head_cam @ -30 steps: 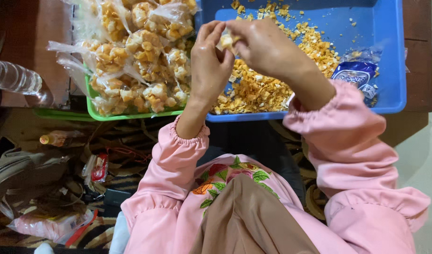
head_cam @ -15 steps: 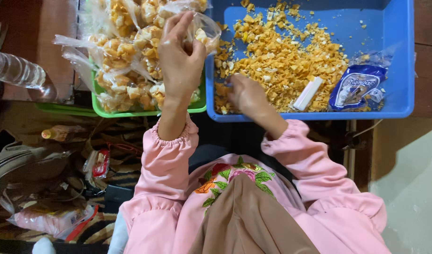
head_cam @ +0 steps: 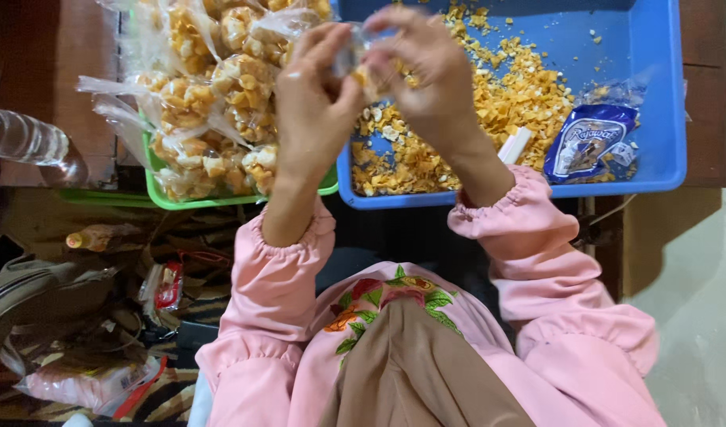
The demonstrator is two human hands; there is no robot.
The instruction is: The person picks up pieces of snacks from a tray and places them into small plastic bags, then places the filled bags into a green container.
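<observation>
Moved: my right hand (head_cam: 426, 79) has come up out of the blue tray (head_cam: 656, 95) to meet my left hand (head_cam: 311, 111).
Hands: both pinch one small clear bag (head_cam: 355, 47) between fingertips, held above the blue tray, so spilled bits would likely fall back in.
Snack: loose yellow crumbs (head_cam: 489, 103) heaped in the tray's left half.
Filled bags (head_cam: 197, 111): piled in a green basket (head_cam: 221, 198) left of the tray.
Packet (head_cam: 588, 142): blue and white, at the tray's right side, beside a white scoop (head_cam: 515, 145).

A person's left hand (head_cam: 311, 111) and right hand (head_cam: 426, 75) pinch 1 small clear bag (head_cam: 353, 54) above a blue tray (head_cam: 656, 119) of yellow snack pieces (head_cam: 489, 103).
</observation>
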